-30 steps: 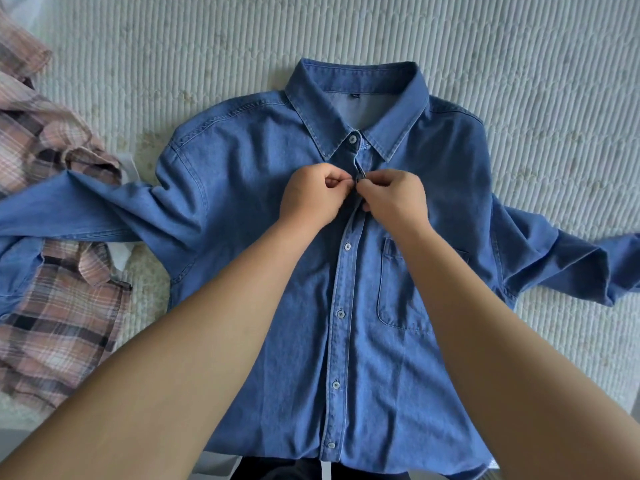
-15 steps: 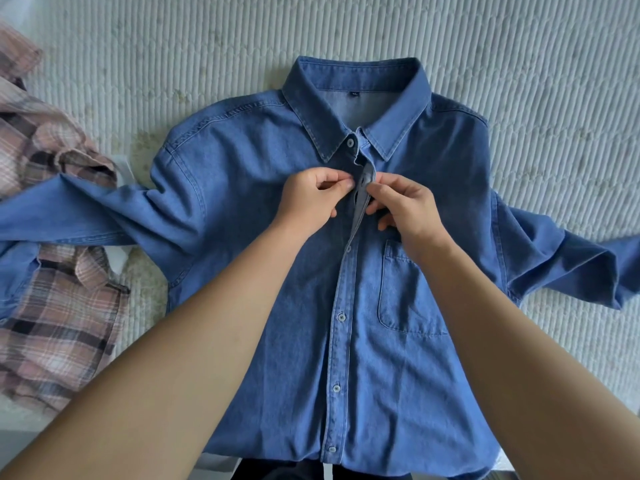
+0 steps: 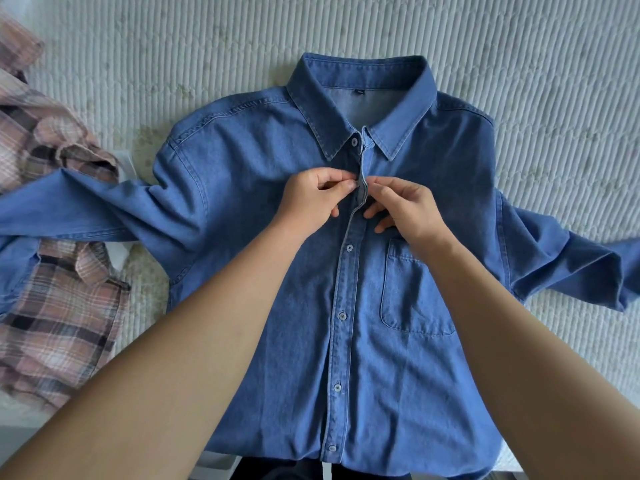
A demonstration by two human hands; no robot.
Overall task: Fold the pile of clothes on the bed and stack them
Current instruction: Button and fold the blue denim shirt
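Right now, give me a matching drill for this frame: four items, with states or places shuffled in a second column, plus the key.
Items:
1. denim shirt
2. plaid shirt
3. left hand
4. chest pocket

States or places:
A. crumpled at the left edge of the bed
B. pinching the placket below the collar
C. spread face up, sleeves out
D. flat on the shirt front, below the right hand

Pairs: 1-C, 2-A, 3-B, 4-D

No text could be read anywhere: the only marking was a small dark tag (image 3: 360,92) sewn inside the collar of the denim shirt (image 3: 263,188), and whatever was printed on it was too small and blurred to make out.
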